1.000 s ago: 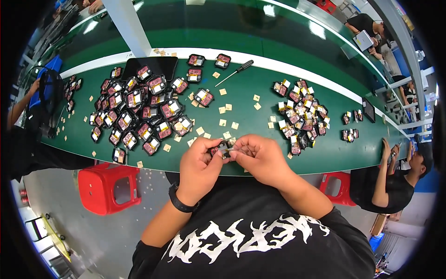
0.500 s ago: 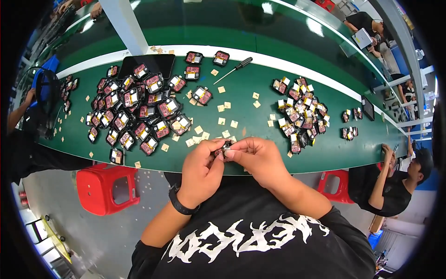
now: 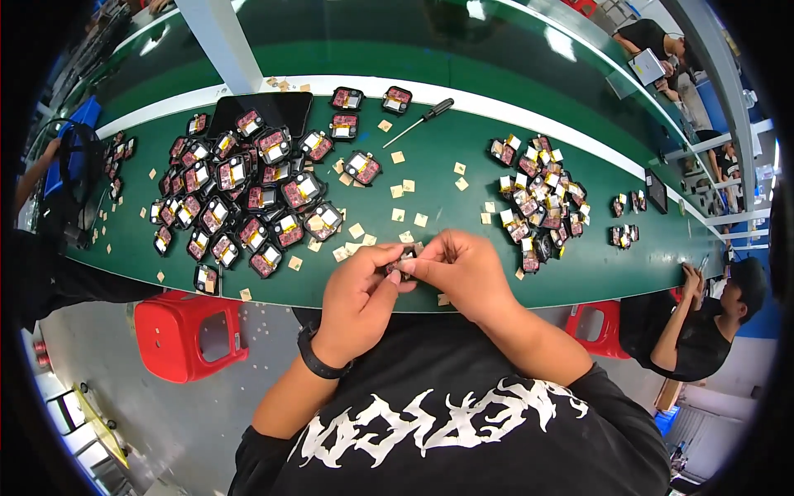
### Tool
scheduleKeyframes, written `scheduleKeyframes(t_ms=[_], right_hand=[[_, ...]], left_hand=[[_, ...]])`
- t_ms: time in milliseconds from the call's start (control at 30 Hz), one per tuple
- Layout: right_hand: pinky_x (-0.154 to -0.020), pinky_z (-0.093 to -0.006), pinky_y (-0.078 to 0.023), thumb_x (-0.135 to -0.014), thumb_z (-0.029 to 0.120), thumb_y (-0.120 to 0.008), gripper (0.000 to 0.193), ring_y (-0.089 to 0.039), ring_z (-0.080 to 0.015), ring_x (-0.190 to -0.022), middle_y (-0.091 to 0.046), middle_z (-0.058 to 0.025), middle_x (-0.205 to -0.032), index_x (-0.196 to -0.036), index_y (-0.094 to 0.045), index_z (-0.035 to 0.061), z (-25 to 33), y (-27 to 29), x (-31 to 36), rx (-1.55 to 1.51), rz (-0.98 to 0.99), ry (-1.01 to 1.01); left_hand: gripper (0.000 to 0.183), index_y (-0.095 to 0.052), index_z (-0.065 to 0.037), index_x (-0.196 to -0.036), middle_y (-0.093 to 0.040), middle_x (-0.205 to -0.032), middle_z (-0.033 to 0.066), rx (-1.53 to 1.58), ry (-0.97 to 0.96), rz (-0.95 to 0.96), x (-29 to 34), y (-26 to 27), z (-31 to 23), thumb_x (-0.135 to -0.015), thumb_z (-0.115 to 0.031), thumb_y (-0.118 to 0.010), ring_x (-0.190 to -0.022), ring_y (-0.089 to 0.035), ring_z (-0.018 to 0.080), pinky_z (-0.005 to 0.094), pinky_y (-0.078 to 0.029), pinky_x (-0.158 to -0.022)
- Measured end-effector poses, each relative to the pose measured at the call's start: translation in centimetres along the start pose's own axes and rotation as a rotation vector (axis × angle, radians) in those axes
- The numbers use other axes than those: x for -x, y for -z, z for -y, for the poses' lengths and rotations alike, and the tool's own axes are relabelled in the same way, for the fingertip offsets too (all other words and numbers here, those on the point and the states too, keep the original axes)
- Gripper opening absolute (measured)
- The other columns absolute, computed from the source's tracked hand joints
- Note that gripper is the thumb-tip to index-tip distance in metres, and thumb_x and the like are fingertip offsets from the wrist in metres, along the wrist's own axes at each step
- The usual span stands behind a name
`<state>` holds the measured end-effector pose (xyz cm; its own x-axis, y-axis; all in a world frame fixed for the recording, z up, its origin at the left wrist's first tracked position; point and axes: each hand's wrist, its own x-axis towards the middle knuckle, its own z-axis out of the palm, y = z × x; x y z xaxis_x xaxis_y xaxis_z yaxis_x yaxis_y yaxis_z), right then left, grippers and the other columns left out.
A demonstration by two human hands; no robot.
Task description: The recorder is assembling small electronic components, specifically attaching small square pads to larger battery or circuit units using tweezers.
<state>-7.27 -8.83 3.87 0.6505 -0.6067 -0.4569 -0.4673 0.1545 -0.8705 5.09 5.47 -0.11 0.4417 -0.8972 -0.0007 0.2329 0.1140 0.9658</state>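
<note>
Near the table's front edge, my left hand (image 3: 357,299) is closed around a small black-cased unit (image 3: 400,266) with a red circuit board, mostly hidden by fingers. My right hand (image 3: 467,277) is pinched at the unit's upper right side; whatever lies between its fingertips is too small and covered to name. Just beyond my hands, small tan square pieces (image 3: 356,231) lie scattered. To the left is a large heap of similar black units (image 3: 217,215) with red boards and white blocks. A second pile of units (image 3: 542,198), with white pieces sticking up, sits to the right.
A screwdriver (image 3: 419,122) lies toward the back of the green table (image 3: 447,215). A black flat tray (image 3: 295,110) is behind the left heap. Red stools (image 3: 169,339) stand below the table edge. A co-worker (image 3: 703,322) sits at the right, another at the left.
My right hand has risen slightly, its fingers curling more over the unit. My left hand keeps its hold in nearly the same place. The piles look unchanged.
</note>
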Motion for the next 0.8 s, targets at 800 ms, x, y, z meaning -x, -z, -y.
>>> scheduleKeyframes(t_ms=[800], right_hand=[[-0.048,-0.0169,-0.034,-0.096,0.012,-0.078,0.011,-0.052,0.0011,-0.060,-0.067,0.0036,-0.077,-0.098,-0.072,0.0030,1.1,0.8,1.7,-0.283,0.125,-0.055]], left_hand=[[0.022,-0.057,0.007,-0.125,-0.071,-0.101,0.0106,-0.103,0.339,0.119,-0.7,-0.2,-3.9,-0.105,-0.001,-0.053,-0.082,-0.075,0.0161,0.0275,-0.061,-0.072]])
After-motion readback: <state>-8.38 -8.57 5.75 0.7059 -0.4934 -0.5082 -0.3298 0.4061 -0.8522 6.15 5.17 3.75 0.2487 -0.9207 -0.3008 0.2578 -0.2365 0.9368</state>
